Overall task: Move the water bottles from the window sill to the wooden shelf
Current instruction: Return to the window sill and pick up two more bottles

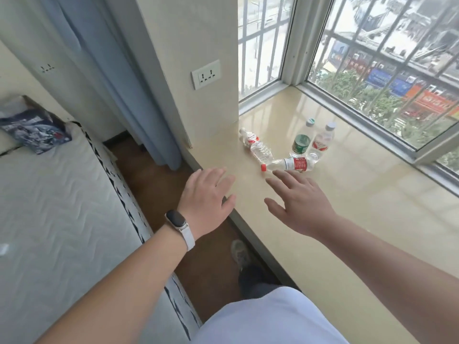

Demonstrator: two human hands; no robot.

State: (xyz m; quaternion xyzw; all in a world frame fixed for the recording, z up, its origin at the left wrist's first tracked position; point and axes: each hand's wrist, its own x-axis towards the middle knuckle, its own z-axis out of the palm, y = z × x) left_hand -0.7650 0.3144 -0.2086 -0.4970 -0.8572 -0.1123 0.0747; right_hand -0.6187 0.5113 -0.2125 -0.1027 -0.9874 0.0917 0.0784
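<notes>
Reaching over the window sill [372, 194], my left hand [206, 192] and right hand [300, 204] are spread, gripping nothing; water bottles [301, 144] rest there (two upright, two lying), the red-capped bottle [290, 164] seemingly just beyond my right.

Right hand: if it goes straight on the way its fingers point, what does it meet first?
Probably the lying red-capped bottle on the window sill, just beyond the right hand; the hand's height is unclear.

Two bottles [311, 142] stand behind two lying bottles [273, 157] on the sill [347, 194].
</notes>
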